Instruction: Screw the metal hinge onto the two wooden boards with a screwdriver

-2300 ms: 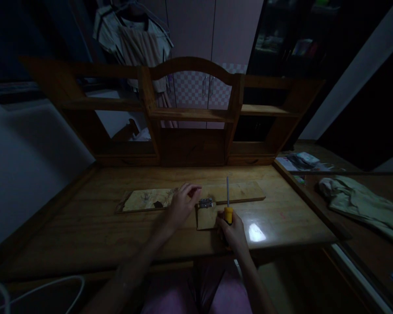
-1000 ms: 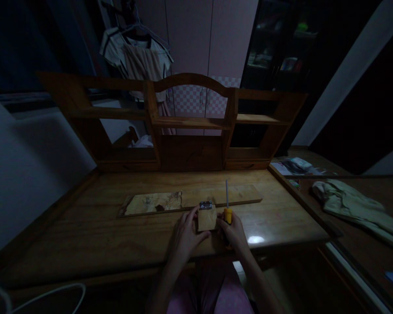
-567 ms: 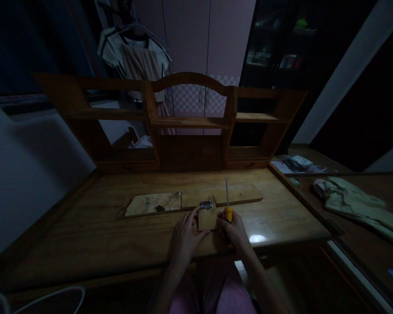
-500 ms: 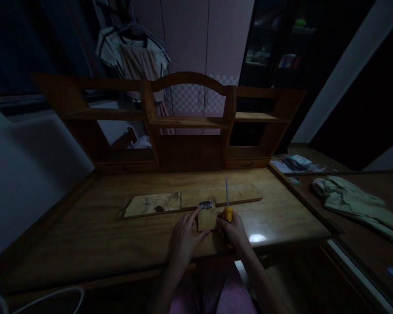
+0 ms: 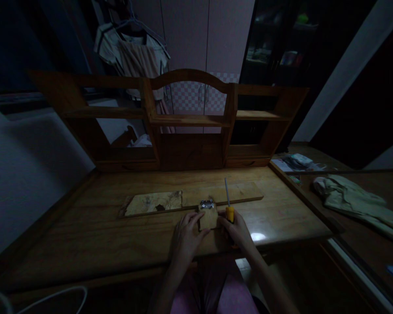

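Observation:
A small wooden block (image 5: 208, 218) lies on the desk with a metal hinge (image 5: 207, 204) at its far edge, against a long wooden board (image 5: 222, 197). My left hand (image 5: 187, 233) grips the block from the left, its fingers at the upper left edge and its thumb at the near edge. In my right hand (image 5: 238, 230) is a screwdriver (image 5: 229, 213) with a yellow and dark handle, its shaft pointing up and away from me. Fingertips of that hand are at the block's right side. The screwdriver's tip is apart from the hinge.
The long board's left part has a rough, stained patch (image 5: 155, 204). A wooden shelf unit (image 5: 190, 121) stands along the desk's (image 5: 101, 231) back edge. Light-coloured cloth (image 5: 350, 203) lies on a surface to the right. A white cable (image 5: 59, 296) hangs at the lower left.
My left fingers have moved back from the hinge onto the block's left edge. Block and hinge have shifted slightly right. The screwdriver stays in my right hand, leaning a little more to the left.

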Demonstrator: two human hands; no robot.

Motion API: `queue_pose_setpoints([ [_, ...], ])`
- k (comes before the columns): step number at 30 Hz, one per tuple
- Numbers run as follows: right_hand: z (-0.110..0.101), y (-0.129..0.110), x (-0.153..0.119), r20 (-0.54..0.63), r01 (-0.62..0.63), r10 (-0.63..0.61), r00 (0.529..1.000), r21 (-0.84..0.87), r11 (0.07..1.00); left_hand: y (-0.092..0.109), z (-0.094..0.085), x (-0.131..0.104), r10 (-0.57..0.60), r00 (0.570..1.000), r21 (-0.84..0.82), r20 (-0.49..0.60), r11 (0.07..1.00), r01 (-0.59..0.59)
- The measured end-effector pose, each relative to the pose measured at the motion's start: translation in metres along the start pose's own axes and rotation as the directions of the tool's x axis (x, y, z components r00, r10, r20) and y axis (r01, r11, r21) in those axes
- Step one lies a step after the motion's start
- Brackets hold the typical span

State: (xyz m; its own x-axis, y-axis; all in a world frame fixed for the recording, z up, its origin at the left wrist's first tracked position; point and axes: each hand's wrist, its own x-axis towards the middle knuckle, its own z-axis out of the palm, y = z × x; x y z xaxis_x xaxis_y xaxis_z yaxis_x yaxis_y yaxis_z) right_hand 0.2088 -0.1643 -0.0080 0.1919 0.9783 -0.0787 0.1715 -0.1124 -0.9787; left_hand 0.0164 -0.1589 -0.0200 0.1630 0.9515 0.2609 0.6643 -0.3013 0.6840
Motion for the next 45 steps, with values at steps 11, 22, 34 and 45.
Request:
queue_pose_setpoints([
  [11, -0.067, -0.009, 0.002, -0.126, 0.150, -0.209, 0.970, -0.367, 0.918, -0.001, 0.000, -0.001, 0.012, 1.000, -0.017, -0.021, 1.000, -0.012],
  [22, -0.118, -0.053, -0.015, 0.040, 0.316, -0.355, 0.934, -0.552, 0.771, 0.000, 0.000, -0.001, 0.006, 1.000, -0.015, -0.030, 1.000, -0.006],
  [34, -0.084, -0.129, -0.006, -0.258, 0.523, -0.663, 0.703, -0.443, 0.728, 0.001, -0.002, -0.002, 0.016, 1.000, -0.011, -0.017, 1.000, -0.016],
  [45, -0.038, -0.129, -0.006, -0.110, 0.615, -0.768, 0.631, -0.532, 0.582, 0.000, -0.002, -0.004, 0.031, 0.999, -0.023, -0.015, 0.999, -0.032],
])
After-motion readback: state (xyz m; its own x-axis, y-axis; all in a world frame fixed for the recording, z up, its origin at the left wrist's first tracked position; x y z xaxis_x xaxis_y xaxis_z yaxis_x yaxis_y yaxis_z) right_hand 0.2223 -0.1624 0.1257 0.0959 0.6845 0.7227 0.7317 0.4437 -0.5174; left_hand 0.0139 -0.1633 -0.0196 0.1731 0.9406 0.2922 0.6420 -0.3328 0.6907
